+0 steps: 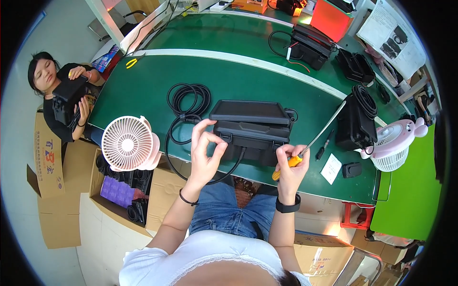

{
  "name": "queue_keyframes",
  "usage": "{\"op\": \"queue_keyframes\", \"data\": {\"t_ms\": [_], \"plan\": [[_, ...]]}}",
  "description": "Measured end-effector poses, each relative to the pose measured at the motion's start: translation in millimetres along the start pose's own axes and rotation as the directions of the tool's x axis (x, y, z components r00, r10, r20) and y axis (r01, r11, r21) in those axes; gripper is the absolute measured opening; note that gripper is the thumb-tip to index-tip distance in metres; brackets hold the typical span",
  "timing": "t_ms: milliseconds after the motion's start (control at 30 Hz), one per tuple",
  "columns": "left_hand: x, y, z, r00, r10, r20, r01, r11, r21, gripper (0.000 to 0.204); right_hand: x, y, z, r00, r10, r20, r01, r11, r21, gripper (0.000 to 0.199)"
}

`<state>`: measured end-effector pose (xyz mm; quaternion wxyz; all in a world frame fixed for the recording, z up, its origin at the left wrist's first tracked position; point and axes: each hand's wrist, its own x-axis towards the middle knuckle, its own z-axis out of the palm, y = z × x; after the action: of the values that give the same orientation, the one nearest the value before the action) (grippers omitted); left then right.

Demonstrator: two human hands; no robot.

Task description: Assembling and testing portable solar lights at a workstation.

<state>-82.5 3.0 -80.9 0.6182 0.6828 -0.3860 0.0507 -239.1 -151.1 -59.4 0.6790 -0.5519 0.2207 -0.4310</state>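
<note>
A black plastic case [253, 138] with a raised flat lid [248, 111] and front latches lies on the green table before me. Its black cable leaves the front and loops left to a coil [189, 97]. My left hand [206, 151] is at the case's left front corner, thumb and a fingertip pinched together; anything between them is too small to make out. At the right front corner, my right hand [291, 171] is closed around a screwdriver's yellow handle [295, 161]. The screwdriver's long metal shaft [324, 128] slants up and away to the right.
A pink-white fan [128, 143] stands left; a pink fan [393, 143] stands right, beside a black case [355, 121]. A paper slip [330, 168] and small black block [352, 170] lie near the right edge. A co-worker [64, 95] holds a black case. An open carton [121, 190] sits below left.
</note>
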Motion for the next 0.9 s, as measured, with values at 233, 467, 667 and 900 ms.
{"op": "queue_keyframes", "data": {"t_ms": [233,467,667,900], "plan": [[14,-17,23,0.994,-0.063,-0.086,0.032,0.945,-0.325,0.061,25,33,-14,0.996,-0.090,-0.027,0.076,0.940,-0.332,0.047],[32,-43,27,0.986,-0.067,0.151,0.127,0.891,-0.436,0.092,40,51,-15,0.998,-0.068,-0.015,0.058,0.925,-0.375,0.037],[37,-37,28,0.966,-0.184,0.183,0.251,0.842,-0.477,0.090,64,49,-17,0.994,-0.079,0.072,0.100,0.927,-0.360,0.029],[41,-25,33,0.959,-0.249,0.138,0.284,0.862,-0.421,0.089,77,56,-20,0.998,-0.025,0.055,0.042,0.945,-0.326,0.035]]}}
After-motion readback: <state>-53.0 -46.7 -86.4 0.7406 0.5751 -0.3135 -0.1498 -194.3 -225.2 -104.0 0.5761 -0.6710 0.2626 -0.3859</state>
